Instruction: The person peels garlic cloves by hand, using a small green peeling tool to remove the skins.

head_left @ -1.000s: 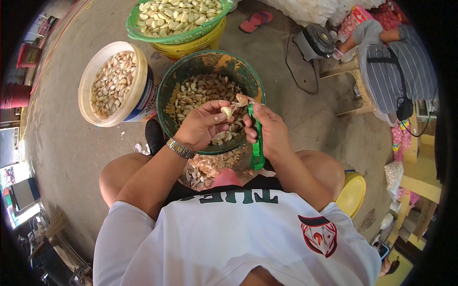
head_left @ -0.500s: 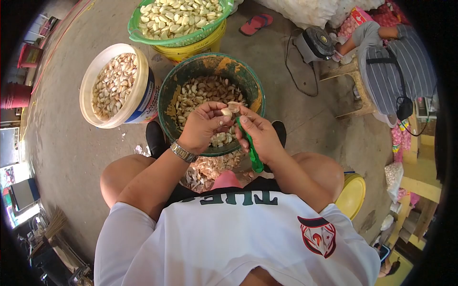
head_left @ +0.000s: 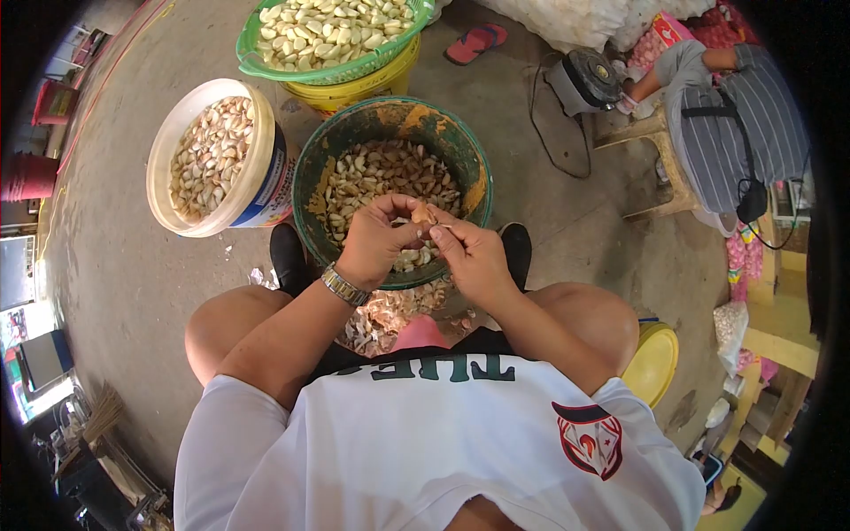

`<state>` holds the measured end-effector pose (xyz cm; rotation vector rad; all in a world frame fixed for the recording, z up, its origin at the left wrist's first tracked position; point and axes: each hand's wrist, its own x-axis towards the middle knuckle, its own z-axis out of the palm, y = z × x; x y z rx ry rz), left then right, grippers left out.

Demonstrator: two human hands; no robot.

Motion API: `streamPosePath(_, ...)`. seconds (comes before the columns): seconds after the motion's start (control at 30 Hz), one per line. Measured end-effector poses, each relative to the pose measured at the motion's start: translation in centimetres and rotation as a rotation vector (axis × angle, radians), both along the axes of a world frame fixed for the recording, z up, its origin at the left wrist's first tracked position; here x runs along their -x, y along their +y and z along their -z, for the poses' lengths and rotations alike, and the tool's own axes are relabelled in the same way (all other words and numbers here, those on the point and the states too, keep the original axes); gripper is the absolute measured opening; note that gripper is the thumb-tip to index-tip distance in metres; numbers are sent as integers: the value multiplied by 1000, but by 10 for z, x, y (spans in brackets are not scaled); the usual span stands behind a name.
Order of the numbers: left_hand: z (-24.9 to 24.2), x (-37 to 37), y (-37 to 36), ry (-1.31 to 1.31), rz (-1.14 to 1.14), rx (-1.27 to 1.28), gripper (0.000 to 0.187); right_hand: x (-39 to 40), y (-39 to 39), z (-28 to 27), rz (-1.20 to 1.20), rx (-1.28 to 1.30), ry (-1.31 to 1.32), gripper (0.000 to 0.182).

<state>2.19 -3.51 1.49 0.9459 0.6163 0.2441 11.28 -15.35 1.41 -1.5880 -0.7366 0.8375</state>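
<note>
A garlic clove with brownish skin (head_left: 423,215) is pinched in the fingertips of my left hand (head_left: 374,241), which wears a metal watch. My right hand (head_left: 475,258) is closed, its thumb and forefinger meeting at the clove's lower right side. The green-handled tool seen in that hand a moment earlier is now hidden behind it. Both hands are over the near rim of a dark green tub (head_left: 304,190), its inside smeared orange-brown. Many garlic cloves (head_left: 390,173) lie in the tub.
Left of the tub, a white bucket (head_left: 161,164) holds unpeeled cloves. A green basket (head_left: 252,64) of peeled cloves rests on a yellow bucket (head_left: 381,87). Loose peelings (head_left: 390,316) lie between my legs. At right are a seated person (head_left: 744,115), a stool (head_left: 660,168) and a yellow lid (head_left: 653,358).
My right hand has turned palm down and closed in on the left fingertips, hiding the green handle. The pale clove between the left fingers has given way to a brown-skinned one.
</note>
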Motion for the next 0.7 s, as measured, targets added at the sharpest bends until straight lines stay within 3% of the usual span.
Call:
streamPosePath(0.1, 5, 1, 2, -16, 26, 19, 26, -7, -3, -17, 2, 181, 376, 27)
streamPosePath(0.2, 0, 1, 4, -40, 60, 90, 28, -12, -3, -32, 64, 76, 764, 28)
streamPosePath(0.4, 0, 3, 13, -117, 106, 383, 25, -18, -4, -40, 85, -95, 1016, 31)
streamPosePath(0.5, 10, 2, 23, -107, 46, 355, 25, -27, -13, -34, -359, 39, 765, 35)
streamPosePath(0.53, 6, 2, 30, -51, 10, 246, 24, -19, -15, -23, -486, 44, 480, 35)
streamPosePath(0.6, 0, -7, 52, 76, -44, -185, 22, 1, -16, 3, -702, 45, -117, 37)
streamPosePath(0.7, -45, -27, 114, 272, 14, -824, 32, 32, -20, 7, -970, 533, -398, 39)
